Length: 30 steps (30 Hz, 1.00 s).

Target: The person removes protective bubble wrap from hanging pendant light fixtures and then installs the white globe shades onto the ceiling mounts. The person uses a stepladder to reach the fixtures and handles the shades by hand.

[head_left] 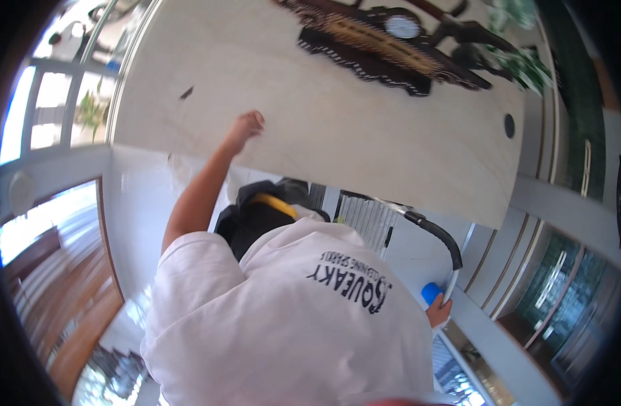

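My left hand (245,128) is held out over a beige, stone-like surface (364,149), with its fingers loosely curled and nothing visible in them. At the lower right, my right hand (439,312) is closed around the metal end of a bent tube with a black hose-like section (447,238), which looks like a vacuum cleaner hose. The tube curves back toward the edge of the beige surface. Right beside that hand is a blue, rounded thing (430,292), its kind unclear. My white shirt hides much of the middle.
Dark carved wooden furniture (364,51) with pale inlay and a round disc stands at the top, beside green leaves (527,71). A slatted grey panel (366,220) lies near the hose. Windows (53,108) are at left; glass-fronted cabinets (550,287) are at right.
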Tool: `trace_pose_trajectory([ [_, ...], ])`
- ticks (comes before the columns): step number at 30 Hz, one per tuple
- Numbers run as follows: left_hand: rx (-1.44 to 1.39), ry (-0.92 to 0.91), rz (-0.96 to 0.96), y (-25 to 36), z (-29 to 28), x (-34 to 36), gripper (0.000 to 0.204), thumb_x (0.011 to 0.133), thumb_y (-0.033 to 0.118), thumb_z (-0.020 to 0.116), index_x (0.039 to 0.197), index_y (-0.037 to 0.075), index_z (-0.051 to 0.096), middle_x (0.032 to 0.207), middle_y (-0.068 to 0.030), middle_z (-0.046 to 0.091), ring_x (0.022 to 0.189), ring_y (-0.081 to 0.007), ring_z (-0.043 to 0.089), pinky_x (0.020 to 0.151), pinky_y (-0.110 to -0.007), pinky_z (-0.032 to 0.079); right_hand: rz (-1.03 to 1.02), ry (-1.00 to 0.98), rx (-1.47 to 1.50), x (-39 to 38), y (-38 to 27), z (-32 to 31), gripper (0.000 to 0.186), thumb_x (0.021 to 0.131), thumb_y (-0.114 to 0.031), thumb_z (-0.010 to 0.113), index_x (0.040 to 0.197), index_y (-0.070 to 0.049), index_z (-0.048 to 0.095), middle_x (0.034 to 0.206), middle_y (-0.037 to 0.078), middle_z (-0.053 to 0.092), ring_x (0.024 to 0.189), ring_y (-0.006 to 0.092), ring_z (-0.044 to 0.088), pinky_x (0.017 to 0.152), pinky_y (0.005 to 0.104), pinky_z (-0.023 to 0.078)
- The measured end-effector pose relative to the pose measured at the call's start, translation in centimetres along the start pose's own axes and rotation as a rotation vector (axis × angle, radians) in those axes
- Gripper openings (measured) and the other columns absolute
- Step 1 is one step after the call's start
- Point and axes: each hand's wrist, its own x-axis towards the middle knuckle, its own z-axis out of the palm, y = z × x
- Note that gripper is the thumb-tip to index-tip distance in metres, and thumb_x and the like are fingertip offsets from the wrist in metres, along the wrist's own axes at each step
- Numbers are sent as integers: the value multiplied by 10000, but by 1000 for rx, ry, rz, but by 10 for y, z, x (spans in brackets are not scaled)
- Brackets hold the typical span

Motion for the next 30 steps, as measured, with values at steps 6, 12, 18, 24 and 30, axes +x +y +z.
trace_pose_trajectory([
  [6, -350, 241, 2, -26, -89, -28, 99, 775, 155, 409, 728, 116, 487, 735, -14, 512, 638, -135, 505, 618, -247, 396, -9, -104, -64, 11, 21, -1, 382, 855, -317, 528, 864, 65, 522, 699, 218, 518, 614, 335, 482, 586, 412, 389],
  [12, -417, 256, 13, -34, -97, -31, 149, 799, 205, 357, 719, 114, 444, 707, -39, 500, 622, -169, 504, 600, -277, 399, -62, -6, -52, 2, 17, 0, 373, 866, -315, 519, 930, 53, 522, 760, 236, 539, 669, 365, 509, 622, 419, 399],
  [18, -403, 74, 43, -31, -105, -33, 148, 803, 216, 332, 716, 106, 380, 658, -53, 435, 618, -209, 491, 585, -312, 405, 49, 104, -139, -4, 4, 3, 492, 873, -386, 486, 1110, 44, 519, 1061, 250, 547, 943, 371, 528, 818, 382, 411],
  [24, -511, -239, 193, -46, -121, -29, 288, 889, 352, 349, 742, 105, 365, 695, -41, 387, 650, -210, 457, 605, -339, 404, -52, 363, -436, 2, 33, 22, 535, 876, -468, 429, 1156, -19, 508, 1090, 182, 567, 971, 359, 541, 794, 399, 436],
  [30, -443, -353, 310, -60, -125, -25, 232, 923, 283, 372, 791, 97, 416, 693, -18, 388, 661, -175, 437, 651, -325, 414, -60, 493, -407, 16, 46, 36, 447, 843, -386, 523, 1155, -67, 541, 1000, 160, 616, 916, 331, 588, 777, 398, 465],
])
